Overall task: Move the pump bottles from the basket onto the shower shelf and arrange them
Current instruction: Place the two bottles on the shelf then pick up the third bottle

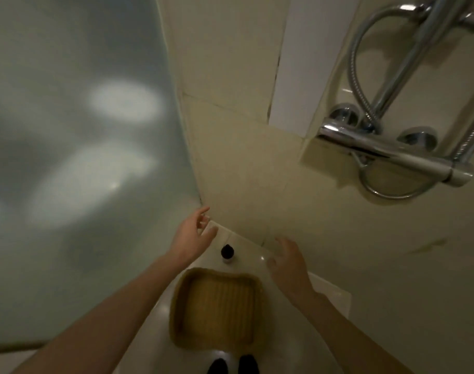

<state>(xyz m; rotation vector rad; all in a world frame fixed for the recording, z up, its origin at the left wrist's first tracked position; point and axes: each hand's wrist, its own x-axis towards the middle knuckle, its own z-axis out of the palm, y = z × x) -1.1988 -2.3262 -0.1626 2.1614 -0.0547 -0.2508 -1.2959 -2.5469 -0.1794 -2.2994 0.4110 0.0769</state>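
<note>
Basket (179,300) nearest, just beyond the person's feet (231,367). One pump bottle (227,252) stands behind it on the shelf (248,245), against the wall. Left hand (190,233) left of the bottle, right hand (287,261) right, neither touching it. Shower mixer (392,153) on the wall, upper right.

Dim, soft, wide-angle edge distortion

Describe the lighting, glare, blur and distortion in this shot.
Head view: dim, yellowish light; soft bright patches glow on the frosted panel; sharp highlights on the chrome mixer; wide-angle bending tilts the walls; the left hand, right hand and dark-capped bottle look slightly soft.
</note>
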